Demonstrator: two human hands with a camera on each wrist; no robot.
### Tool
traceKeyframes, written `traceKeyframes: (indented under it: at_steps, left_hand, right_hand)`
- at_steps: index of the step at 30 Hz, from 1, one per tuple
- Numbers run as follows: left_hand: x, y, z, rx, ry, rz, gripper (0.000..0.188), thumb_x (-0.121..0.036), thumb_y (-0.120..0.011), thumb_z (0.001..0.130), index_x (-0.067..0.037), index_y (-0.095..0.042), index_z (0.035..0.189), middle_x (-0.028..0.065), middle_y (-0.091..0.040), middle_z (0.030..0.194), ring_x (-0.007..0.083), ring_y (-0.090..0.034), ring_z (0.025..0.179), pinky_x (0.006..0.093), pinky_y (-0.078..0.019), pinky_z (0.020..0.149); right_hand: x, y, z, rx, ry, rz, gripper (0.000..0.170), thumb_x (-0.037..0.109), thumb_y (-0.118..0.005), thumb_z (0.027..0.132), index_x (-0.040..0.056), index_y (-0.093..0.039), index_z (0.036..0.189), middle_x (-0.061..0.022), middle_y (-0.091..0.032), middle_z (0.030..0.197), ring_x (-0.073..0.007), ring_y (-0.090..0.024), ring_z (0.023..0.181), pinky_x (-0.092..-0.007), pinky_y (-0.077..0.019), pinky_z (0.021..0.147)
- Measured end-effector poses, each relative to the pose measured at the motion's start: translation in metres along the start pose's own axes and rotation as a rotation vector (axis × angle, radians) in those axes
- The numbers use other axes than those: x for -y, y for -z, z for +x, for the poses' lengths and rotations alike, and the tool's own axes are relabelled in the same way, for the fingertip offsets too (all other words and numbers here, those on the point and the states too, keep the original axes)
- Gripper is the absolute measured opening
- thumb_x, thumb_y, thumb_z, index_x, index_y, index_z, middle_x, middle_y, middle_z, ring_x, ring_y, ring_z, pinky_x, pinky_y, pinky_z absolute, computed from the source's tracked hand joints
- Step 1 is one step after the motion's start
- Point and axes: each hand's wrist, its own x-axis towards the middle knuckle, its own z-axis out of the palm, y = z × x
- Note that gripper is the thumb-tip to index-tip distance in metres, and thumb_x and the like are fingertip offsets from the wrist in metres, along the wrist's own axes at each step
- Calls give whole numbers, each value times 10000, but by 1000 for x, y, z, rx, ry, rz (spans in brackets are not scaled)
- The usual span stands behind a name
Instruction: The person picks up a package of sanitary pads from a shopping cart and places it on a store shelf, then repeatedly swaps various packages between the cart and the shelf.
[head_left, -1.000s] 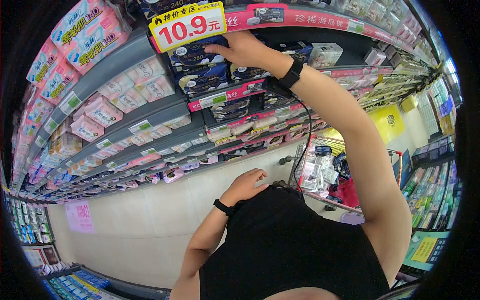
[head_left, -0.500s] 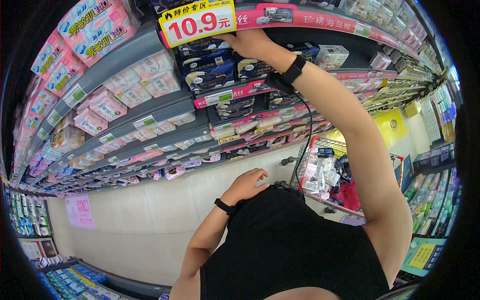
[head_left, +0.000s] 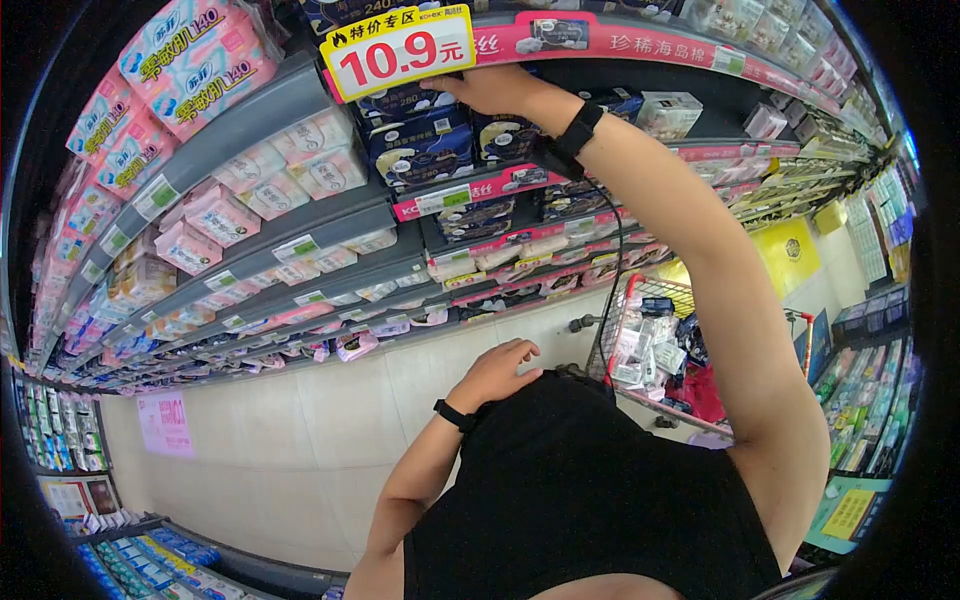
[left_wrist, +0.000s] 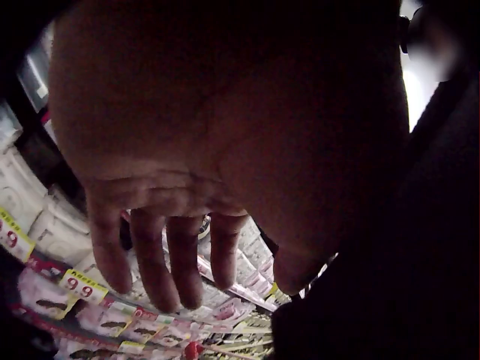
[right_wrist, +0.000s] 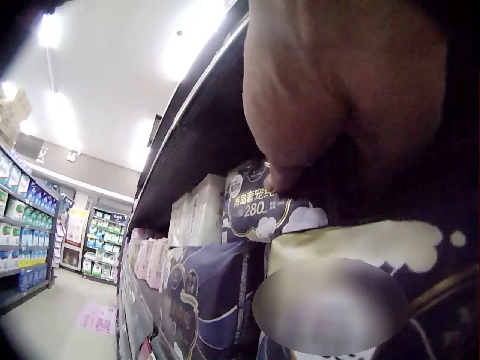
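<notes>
1. R hand (head_left: 500,90): reaches into shelf bay at far side, just under pink shelf rail (head_left: 645,45), among navy packs (head_left: 420,155).
2. R hand's fingers: mostly hidden in head view. R wrist view: one fingertip shows, overlapping upper edge of "280" navy pack (right_wrist: 244,214); can't tell how far spread, or if they have hold of it.
3. Navy packs: stacked on far shelf, below yellow price sign (head_left: 400,52) (10.9); more on the tier below. In R wrist view, two big ones stand nearer the cam than the "280" one.
4. L hand (head_left: 492,375): well apart from shelf, beside front of black top (head_left: 590,490). Fingers (left_wrist: 184,281) loosely bent, slightly apart, thumb off to side, nothing held.
5. Wristbands: one on R wrist (head_left: 580,127), one on L wrist (head_left: 455,415). Black cable (head_left: 622,245) hangs from R wrist unit.
6. White box (head_left: 670,115): same tier as R hand, to its right.
7. Pink packs (head_left: 200,70): upper left shelf, left of price sign.
8. Cart (head_left: 660,408): right side, near shelf, w/ mixed pkgs (head_left: 645,350) + red item (head_left: 700,393).
9. Floor (head_left: 300,420): pale tiles; pink sticker (head_left: 165,423) at left, yellow panel (head_left: 785,245) far right.
</notes>
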Motion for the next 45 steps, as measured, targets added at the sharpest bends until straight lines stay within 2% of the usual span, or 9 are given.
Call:
traceKeyframes:
  at_steps: [9, 11, 17, 21, 25, 29, 37, 41, 45]
  left_hand:
    - [-6, -3, 6, 39, 27, -13, 332, -304, -692, 950, -75, -590, 1168, 119, -648, 1072, 280, -660, 1003, 393, -533, 869]
    - [-10, -5, 10, 57, 31, -24, 326, -299, -691, 952, -76, -592, 1168, 118, -648, 1073, 277, -659, 1005, 391, -533, 870]
    - [-7, -29, 38, 194, -53, -39, 325, -298, -690, 952, -71, -591, 1161, 119, -648, 1075, 280, -661, 1016, 394, -532, 883]
    - [-28, -40, 69, 322, -115, 12, 328, -296, -689, 949, -66, -586, 1159, 126, -652, 1093, 290, -665, 1027, 405, -533, 889]
    - [-47, -58, 102, 420, -189, 55, 328, -296, -687, 948, -62, -589, 1156, 136, -653, 1106, 301, -665, 1035, 414, -532, 894]
    - [-73, -96, 135, 615, -231, 60, 328, -295, -688, 945, -57, -598, 1153, 141, -651, 1112, 307, -661, 1046, 415, -530, 897]
    - [-132, -192, 205, 842, -454, 173, 347, -256, -734, 893, -48, -607, 1141, 152, -651, 1065, 355, -642, 1010, 440, -521, 863]
    - [-174, -245, 241, 928, -402, 181, 350, -266, -729, 895, -60, -608, 1152, 158, -639, 1094, 377, -626, 1053, 470, -499, 907]
    - [-195, -298, 266, 865, -356, 163, 332, -226, -728, 893, -50, -613, 1150, 157, -646, 1060, 371, -635, 999, 454, -509, 864]
  right_hand:
    - [12, 51, -40, 13, -158, -90, 581, 489, -742, 875, 102, -641, 1297, -235, -645, 1257, -409, -602, 1172, -468, -475, 1016]
    - [18, 62, -72, -228, -79, -88, 579, 323, -794, 858, 24, -576, 1303, -221, -629, 1256, -418, -590, 1181, -444, -478, 1002]
    - [56, 86, -220, -274, -289, 117, 327, 144, -753, 831, 3, -613, 1090, -171, -642, 1062, -357, -624, 1024, -412, -497, 909]
    - [59, 75, -364, -59, -636, 342, 226, 131, -736, 857, 22, -636, 1028, -143, -663, 924, -328, -665, 880, -419, -514, 793]
    - [78, 89, -497, 234, -1034, 402, 355, 237, -724, 883, -17, -639, 1116, -185, -690, 987, -349, -684, 936, -417, -534, 825]
    - [103, 103, -586, 872, -1242, 176, 532, 397, -746, 868, 21, -626, 1223, -234, -694, 1093, -417, -670, 1032, -492, -526, 897]
    - [65, 107, -667, 297, -1237, 240, 479, 361, -726, 886, 16, -621, 1202, -240, -655, 1170, -429, -652, 1020, -489, -521, 894]
    - [6, 100, -761, 426, -1373, 372, 433, 405, -715, 873, -26, -733, 915, -265, -712, 979, -446, -686, 946, -503, -543, 834]
    - [-39, 76, -894, 523, -1613, 359, 512, 459, -713, 864, -48, -736, 933, -286, -719, 965, -440, -703, 934, -489, -555, 831]
